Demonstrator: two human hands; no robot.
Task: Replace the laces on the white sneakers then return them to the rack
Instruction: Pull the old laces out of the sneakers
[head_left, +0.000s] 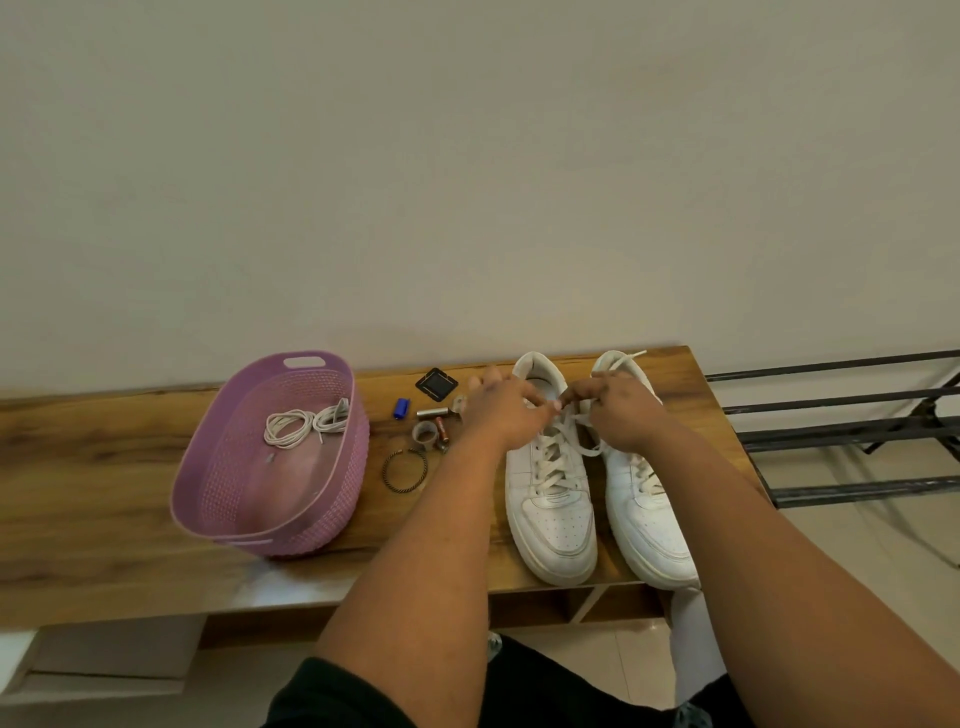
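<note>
Two white sneakers on the wooden bench (130, 467), toes toward the person: left sneaker (550, 499) and right sneaker (649, 519), side by side and near touching. Both hands work at the top of the left sneaker's lace (553, 457); left hand (506, 410) and right hand (615, 410) each have fingertips curled, apparently pinching a lace end, though the exact pinch is too small to confirm. Risk: pulling unevenly could leave one end short, and a lace end trails across the right sneaker, so it could snag or drag that shoe. Loose small items sit just left of the left hand and a wrist could knock them off. Counts: one purple basket (311, 525) holding one bundle of coiled laces (304, 423), one bangle (405, 470), one blue cap-like piece (401, 408), one black square (436, 384), one metal rack (841, 431) at right.
</note>
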